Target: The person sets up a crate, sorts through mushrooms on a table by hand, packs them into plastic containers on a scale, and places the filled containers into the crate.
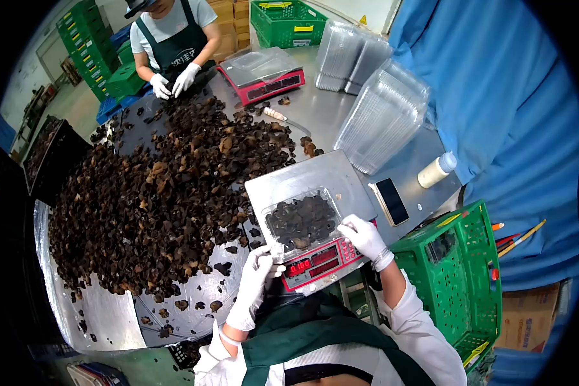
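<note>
Your left hand (259, 278), gloved in white, has its fingers at the near left corner of the clear plastic tray (302, 220), just beside the scale's display. Your right hand (364, 237), gloved too, has its fingertips by the tray's near right corner, above the keypad. Whether either hand is pinched tight on the rim or only resting against it, you cannot tell from here. The tray sits flat on the metal plate of the near scale (271, 185), holding dark wood ear mushrooms (300, 219); red digits glow on the display.

To the left, a large loose heap of wood ears (161, 193) comes close to the scale. Beyond the plate lies a knife (283, 118) with a pale handle, and farther off stands a second red scale (262, 74). Stacks of clear trays (386, 116) stand just past the plate, with a phone (391, 201) and a white bottle (436, 170) to the right.

All of this rests on a metal table (321, 125). A green crate (457, 276) stands at its right side, near a blue curtain (508, 128). Across the heap, a co-worker (174, 48) in a dark apron has both gloved hands at its far edge; green crates (87, 48) are stacked behind.
</note>
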Motion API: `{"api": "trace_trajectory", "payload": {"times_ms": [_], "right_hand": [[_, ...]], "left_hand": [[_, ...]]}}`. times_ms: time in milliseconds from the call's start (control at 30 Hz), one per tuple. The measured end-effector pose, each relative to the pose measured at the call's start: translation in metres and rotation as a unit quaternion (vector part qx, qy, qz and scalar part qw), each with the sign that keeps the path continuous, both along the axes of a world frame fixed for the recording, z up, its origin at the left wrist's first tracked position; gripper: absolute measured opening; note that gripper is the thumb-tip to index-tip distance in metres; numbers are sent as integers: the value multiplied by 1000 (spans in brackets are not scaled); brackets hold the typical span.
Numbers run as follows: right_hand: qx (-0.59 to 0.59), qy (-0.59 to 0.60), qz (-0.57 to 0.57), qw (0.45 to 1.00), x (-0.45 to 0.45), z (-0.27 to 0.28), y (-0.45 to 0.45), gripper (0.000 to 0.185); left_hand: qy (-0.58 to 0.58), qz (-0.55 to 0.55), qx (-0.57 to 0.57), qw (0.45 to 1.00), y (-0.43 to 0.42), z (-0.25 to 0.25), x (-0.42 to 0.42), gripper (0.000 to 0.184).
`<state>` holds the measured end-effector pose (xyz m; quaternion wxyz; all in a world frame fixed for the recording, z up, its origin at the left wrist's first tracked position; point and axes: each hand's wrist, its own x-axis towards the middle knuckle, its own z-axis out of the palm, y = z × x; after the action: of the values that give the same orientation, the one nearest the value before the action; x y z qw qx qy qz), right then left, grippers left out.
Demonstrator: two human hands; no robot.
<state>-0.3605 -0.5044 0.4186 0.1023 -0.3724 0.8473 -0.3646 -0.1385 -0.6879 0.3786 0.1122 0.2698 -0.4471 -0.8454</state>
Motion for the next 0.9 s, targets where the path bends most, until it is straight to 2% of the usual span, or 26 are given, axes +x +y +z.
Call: {"api": "trace_trajectory", "payload": {"times_ms": [33, 67, 100, 167, 233, 300, 367, 400, 467, 500, 533, 567, 600, 633, 700, 767, 800, 833, 900], "right_hand": [[-13, -195, 0, 981, -2, -2, 5, 19], [-27, -382, 1, 924, -3, -6, 9, 17], [-29, -382, -3, 924, -2, -12, 10, 17], [-122, -439, 30, 890, -1, -26, 10, 19], [-138, -448, 34, 883, 1, -27, 12, 17], [-122, -403, 25, 907, 6, -23, 11, 17], [-109, -388, 21, 915, 17, -22, 13, 14], [-110, -335, 29, 935, 25, -21, 11, 12], [-84, -250, 40, 964, 36, -17, 11, 10], [-69, -87, 80, 991, 39, -13, 9, 11], [-75, -51, 80, 993, 44, -5, 10, 12], [-80, -14, 81, 993, 47, 3, 10, 13], [-80, -15, 82, 993, 50, 8, 11, 13], [-38, 25, 108, 993, 53, 11, 13, 20], [3, 64, 130, 989, 61, 22, 8, 27], [-80, 132, 110, 982, 71, 31, -2, 47], [-52, 93, 118, 987, 74, 30, 0, 62], [-52, 93, 116, 987, 77, 29, 0, 62], [-63, 165, 106, 978, 80, 29, 1, 63]], "left_hand": [[-16, 2, -21, 1000, 1, -3, -2, 34], [-9, -5, -7, 1000, 2, -5, -4, 24], [-10, -10, -8, 1000, 2, -7, -6, 24], [3, -14, 37, 999, 2, -10, -12, 15], [4, -18, 10, 1000, 2, -3, -14, 12], [72, -24, -55, 996, 1, -20, -10, 14], [92, -2, -64, 994, 3, -18, -6, 14], [9, 9, -157, 987, 2, -4, -3, 12], [-143, 8, -316, 938, -4, 6, 5, 11], [-36, 43, -348, 936, -11, -8, 5, 14], [-9, 33, -363, 931, -15, -13, 9, 21], [17, 23, -378, 925, -19, 4, 9, 29], [17, -4, -451, 892, -25, 13, 13, 37], [17, -3, -452, 892, -27, 17, 14, 37], [105, 57, -570, 813, -31, 22, 15, 28], [104, 138, -526, 833, -31, 18, 18, 19], [120, 145, -542, 819, -35, 9, 22, 20], [136, 153, -558, 804, -39, 1, 25, 22], [137, 167, -542, 812, -37, 7, 23, 24]]}}
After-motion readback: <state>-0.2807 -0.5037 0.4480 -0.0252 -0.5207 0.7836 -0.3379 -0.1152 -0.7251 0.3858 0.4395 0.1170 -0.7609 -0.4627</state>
